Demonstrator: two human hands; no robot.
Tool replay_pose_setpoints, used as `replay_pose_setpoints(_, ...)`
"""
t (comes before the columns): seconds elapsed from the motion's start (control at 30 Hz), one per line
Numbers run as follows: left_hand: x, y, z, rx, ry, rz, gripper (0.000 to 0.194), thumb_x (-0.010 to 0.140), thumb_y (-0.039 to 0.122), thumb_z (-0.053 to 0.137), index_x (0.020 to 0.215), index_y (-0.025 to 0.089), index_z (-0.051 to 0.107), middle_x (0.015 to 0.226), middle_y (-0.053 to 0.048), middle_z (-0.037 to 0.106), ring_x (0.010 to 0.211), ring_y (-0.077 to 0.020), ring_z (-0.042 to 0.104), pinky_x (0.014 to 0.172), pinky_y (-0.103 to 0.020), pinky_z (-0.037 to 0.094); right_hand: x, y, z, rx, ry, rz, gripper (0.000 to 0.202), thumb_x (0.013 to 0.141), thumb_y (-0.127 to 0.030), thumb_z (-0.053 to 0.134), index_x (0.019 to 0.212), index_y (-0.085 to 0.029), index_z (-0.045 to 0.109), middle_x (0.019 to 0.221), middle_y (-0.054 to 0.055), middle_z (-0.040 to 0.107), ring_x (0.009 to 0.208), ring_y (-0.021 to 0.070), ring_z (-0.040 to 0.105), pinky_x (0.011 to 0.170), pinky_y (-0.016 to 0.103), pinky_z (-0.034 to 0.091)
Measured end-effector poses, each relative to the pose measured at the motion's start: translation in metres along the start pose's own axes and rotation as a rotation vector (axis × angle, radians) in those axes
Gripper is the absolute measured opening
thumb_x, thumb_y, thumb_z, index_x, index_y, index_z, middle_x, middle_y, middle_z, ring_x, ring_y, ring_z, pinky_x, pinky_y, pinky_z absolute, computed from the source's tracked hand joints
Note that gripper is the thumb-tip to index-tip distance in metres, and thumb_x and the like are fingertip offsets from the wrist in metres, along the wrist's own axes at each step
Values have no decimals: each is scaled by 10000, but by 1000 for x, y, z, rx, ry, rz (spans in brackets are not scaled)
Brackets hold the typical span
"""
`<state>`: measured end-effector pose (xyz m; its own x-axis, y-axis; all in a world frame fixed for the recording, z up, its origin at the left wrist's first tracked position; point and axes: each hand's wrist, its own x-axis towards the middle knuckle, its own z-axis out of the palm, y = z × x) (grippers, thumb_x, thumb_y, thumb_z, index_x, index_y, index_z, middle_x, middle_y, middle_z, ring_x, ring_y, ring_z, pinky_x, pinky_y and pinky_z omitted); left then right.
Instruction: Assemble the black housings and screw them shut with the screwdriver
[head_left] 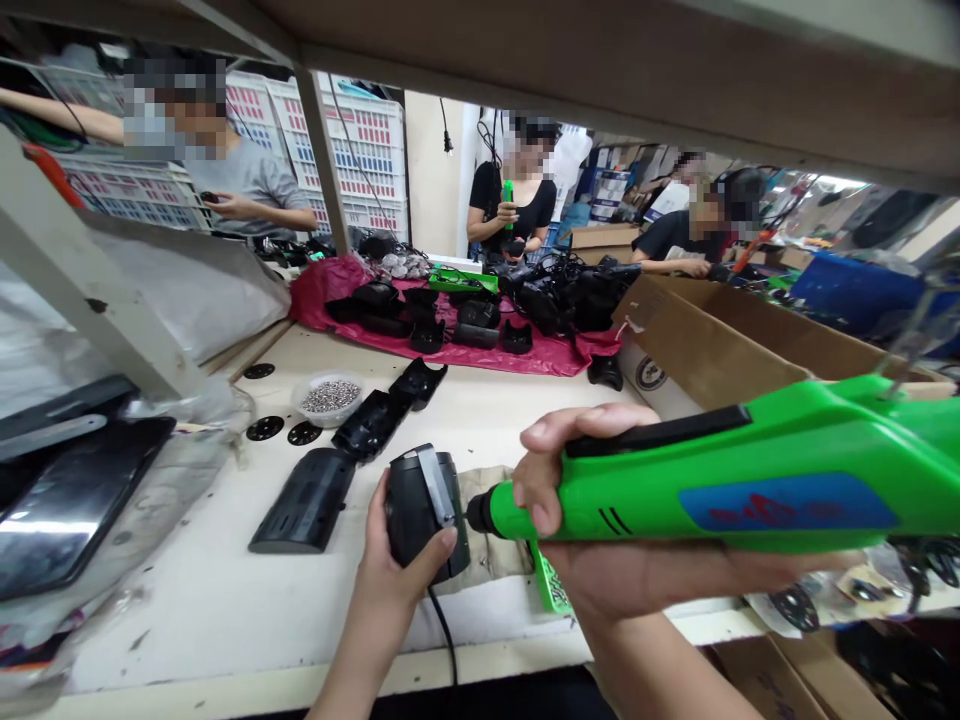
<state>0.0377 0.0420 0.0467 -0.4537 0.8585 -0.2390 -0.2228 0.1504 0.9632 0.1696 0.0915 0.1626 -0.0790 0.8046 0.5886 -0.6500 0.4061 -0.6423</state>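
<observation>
My left hand (401,570) grips a black cylindrical housing (409,515), thumb on its right face and fingers behind. A metal bracket (435,485) runs along that housing, and a black cable (444,630) hangs from its bottom. My right hand (585,500) is wrapped round a green electric screwdriver (645,500), which points left. Its black tip is at the housing's right side, near the bracket's lower end; whether they touch is hard to tell. Black half-shells (304,500) lie on the white table (210,610) to the left, beside a bowl of small screws (330,396).
Behind, a pink sheet (315,290) bears several black parts. An open cardboard box (690,330) stands at the right. A green tray (551,580) sits below the screwdriver. A metal post (97,280) rises at left, a shelf (600,70) overhangs. Several people work beyond.
</observation>
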Motion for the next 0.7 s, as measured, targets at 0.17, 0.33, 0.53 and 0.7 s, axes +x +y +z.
replay_pose_setpoints(0.17, 1, 14, -3, -30, 40, -35, 837, 657, 449, 779, 1395, 279, 423, 1374, -91, 545, 1278, -305, 492, 1088, -451, 354, 4, 4, -14, -46, 105, -32, 674, 735, -838, 442, 850, -224, 695, 798, 67, 706, 362, 126, 532, 306, 250, 372)
replay_pose_setpoints(0.33, 4, 17, 3, 80, -8, 89, 854, 607, 412, 802, 1378, 273, 461, 1365, -95, 557, 1285, -325, 487, 1074, -462, 365, 6, 32, -33, -102, 70, 34, 677, 734, -832, 457, 930, -219, 665, 857, 72, 694, 419, 112, 527, 351, 245, 385)
replay_pose_setpoints(0.53, 10, -8, 14, 403, 104, 321, 908, 599, 354, 773, 1418, 185, 417, 1439, -150, 450, 1387, -320, 338, 1146, -458, 210, 12, 34, -35, 16, 165, 27, 700, 728, -851, 430, 886, -208, 658, 803, 53, 684, 392, 102, 523, 356, 240, 390)
replay_pose_setpoints(0.7, 6, 15, 7, -16, -75, -137, 787, 610, 464, 759, 1311, 200, 518, 1273, -144, 613, 1175, -335, 577, 1013, -483, 413, 13, 22, -44, -11, 170, 29, 713, 709, -864, 442, 870, -206, 667, 788, 48, 688, 376, 106, 523, 334, 242, 386)
